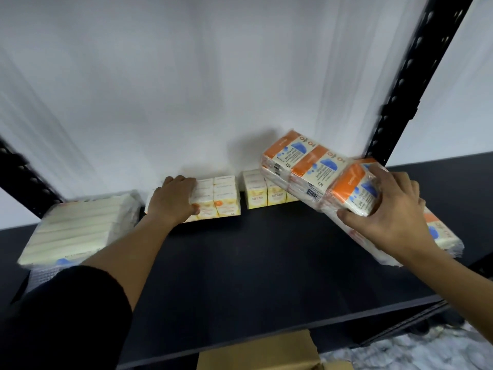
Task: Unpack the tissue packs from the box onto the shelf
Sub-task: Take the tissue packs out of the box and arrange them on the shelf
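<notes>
Print on the tissue packs, mostly too blurred to read

The orange-and-blue tissue pack (317,172) bears a barcode and small sideways lettering, illegible; the yellow packs (224,198) carry faint lines of print, also unreadable.

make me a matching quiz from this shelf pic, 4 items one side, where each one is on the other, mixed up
Things:
1. orange-and-blue wrapped tissue bundle
2. yellow tissue pack block
3. flat pale plastic-wrapped pack
4. brown cardboard box

Places:
A. far left of the dark shelf
B. below the shelf's front edge
C. gripped by the right hand, tilted
D. under the left hand, by the wall

Pairs: 1-C, 2-D, 3-A, 4-B
</notes>
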Demonstrator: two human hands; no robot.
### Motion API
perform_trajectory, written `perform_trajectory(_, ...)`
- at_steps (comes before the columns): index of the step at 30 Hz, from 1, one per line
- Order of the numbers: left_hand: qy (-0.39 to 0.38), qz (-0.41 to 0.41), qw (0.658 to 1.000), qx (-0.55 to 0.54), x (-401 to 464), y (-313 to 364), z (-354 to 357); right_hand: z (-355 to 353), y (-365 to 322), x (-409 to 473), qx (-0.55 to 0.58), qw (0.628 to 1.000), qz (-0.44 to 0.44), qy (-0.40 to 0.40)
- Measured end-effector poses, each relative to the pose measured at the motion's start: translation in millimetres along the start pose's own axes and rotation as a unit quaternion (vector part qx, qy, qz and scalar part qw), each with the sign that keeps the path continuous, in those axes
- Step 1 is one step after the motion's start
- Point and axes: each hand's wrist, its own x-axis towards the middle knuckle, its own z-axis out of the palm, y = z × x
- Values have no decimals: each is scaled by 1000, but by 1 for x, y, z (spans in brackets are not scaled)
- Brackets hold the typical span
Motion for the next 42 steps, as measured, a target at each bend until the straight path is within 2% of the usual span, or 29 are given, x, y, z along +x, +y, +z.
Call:
perform_trajectory(8, 4, 0, 1000, 16, 9, 15, 16, 9, -11, 6, -8, 1000, -21, 7)
perform_trajectory(27, 44, 8, 999, -29, 24, 18, 37, 16, -5, 5, -31, 999, -14, 3)
perform_trajectory(36, -69, -15, 996, -52, 25, 20, 23, 7, -7, 1, -31, 999, -5, 8)
perform_trajectory(40, -18, -14, 995, -95, 20, 56, 7, -10, -6, -1, -35, 999, 1, 15)
perform_trajectory(42, 16, -2, 987, -158, 18, 92, -4, -22, -6, -2, -34, 999, 11, 20)
